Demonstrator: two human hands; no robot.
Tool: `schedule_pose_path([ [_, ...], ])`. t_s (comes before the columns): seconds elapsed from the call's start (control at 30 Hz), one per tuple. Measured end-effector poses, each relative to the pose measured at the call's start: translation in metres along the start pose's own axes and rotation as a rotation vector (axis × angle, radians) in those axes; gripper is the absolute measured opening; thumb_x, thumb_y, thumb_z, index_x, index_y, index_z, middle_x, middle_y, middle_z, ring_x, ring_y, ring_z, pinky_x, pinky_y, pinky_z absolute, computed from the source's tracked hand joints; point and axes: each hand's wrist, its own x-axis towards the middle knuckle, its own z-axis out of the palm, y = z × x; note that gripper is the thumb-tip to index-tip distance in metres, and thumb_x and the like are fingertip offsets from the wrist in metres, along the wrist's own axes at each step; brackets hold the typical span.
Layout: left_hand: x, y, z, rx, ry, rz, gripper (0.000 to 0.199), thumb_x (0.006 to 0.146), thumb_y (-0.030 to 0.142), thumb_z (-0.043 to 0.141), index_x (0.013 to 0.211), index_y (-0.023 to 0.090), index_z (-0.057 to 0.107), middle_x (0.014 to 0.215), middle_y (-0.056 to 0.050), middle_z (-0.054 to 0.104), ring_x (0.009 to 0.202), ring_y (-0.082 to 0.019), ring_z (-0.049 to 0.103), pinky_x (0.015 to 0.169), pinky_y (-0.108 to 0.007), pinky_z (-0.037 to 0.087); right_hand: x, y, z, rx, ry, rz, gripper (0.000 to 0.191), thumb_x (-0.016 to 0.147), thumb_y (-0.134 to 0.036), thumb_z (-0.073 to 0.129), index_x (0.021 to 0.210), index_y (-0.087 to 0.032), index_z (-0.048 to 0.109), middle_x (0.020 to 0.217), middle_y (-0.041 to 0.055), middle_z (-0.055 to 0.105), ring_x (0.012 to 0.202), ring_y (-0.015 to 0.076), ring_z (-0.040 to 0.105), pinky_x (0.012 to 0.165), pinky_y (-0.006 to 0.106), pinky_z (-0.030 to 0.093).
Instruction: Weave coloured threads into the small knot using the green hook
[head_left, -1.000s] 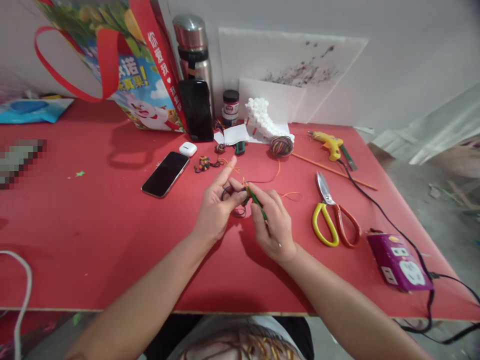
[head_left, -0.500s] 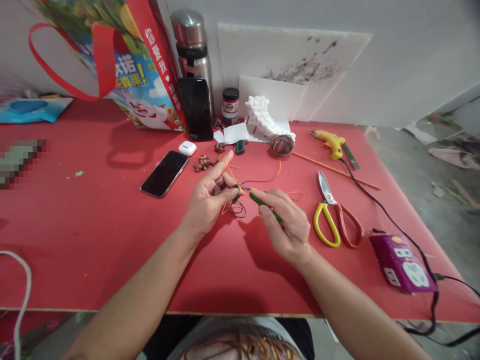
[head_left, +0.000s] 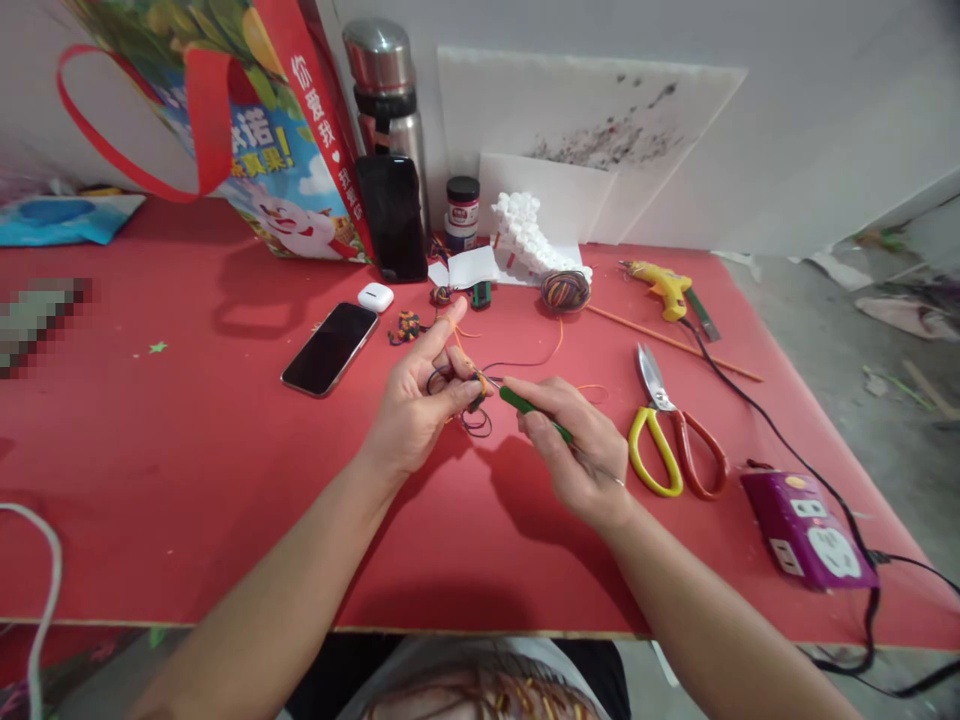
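Between thumb and fingers, my left hand (head_left: 416,405) pinches a small dark and orange yarn piece (head_left: 478,388), its index finger raised with orange yarn over it. My right hand (head_left: 577,445) is closed on a green-handled crochet hook (head_left: 525,405), whose thin metal end meets the yarn piece. Loose dark loops hang below the piece. A strand runs right to the multicoloured yarn ball (head_left: 565,291). Behind my left hand lies a small dark and orange yarn bundle (head_left: 407,326).
On the red table (head_left: 225,480) lie a phone (head_left: 330,348), an earbud case (head_left: 376,297), scissors (head_left: 664,430), a yellow glue gun (head_left: 660,285) and a purple power strip (head_left: 810,530). A bag (head_left: 300,200), steel flask (head_left: 382,90) and upright black phone (head_left: 394,215) stand behind.
My right hand has shifted slightly right with the hook, showing more of the green handle. The yarn piece is tilted a little differently; my left hand is nearly still.
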Motion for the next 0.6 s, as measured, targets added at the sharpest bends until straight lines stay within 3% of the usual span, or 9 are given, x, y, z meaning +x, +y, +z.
schedule_pose_path([
  [0.23, -0.001, -0.002, 0.002, -0.101, 0.013, -0.030, 0.082, 0.072, 0.011, 0.092, 0.149, 0.025, 0.067, 0.080, 0.007, 0.062, 0.073, -0.009, 0.068, 0.068, -0.019, 0.053, 0.000, -0.001, 0.005, -0.101, 0.015, -0.009, 0.033, 0.109, -0.021, 0.052, 0.137, -0.021, 0.071, 0.088, 0.0058, 0.073, 0.074, 0.0174, 0.067, 0.066, 0.033, 0.058],
  [0.43, 0.003, 0.000, -0.005, -0.057, -0.052, -0.008, 0.058, 0.075, 0.012, 0.089, 0.131, 0.022, 0.079, 0.075, 0.004, 0.064, 0.070, -0.010, 0.064, 0.064, -0.020, 0.047, 0.002, -0.002, -0.001, -0.092, 0.047, 0.001, 0.033, 0.105, -0.013, 0.056, 0.131, -0.023, 0.075, 0.084, 0.0035, 0.073, 0.069, 0.0154, 0.065, 0.065, 0.031, 0.057],
  [0.6, 0.005, 0.005, -0.009, -0.055, -0.094, -0.012, 0.053, 0.074, 0.013, 0.087, 0.126, 0.022, 0.082, 0.074, 0.003, 0.065, 0.068, -0.010, 0.061, 0.063, -0.021, 0.046, 0.005, -0.006, -0.009, -0.042, 0.027, 0.010, 0.033, 0.103, -0.011, 0.059, 0.128, -0.023, 0.078, 0.083, 0.0042, 0.075, 0.070, 0.0164, 0.068, 0.064, 0.032, 0.056],
])
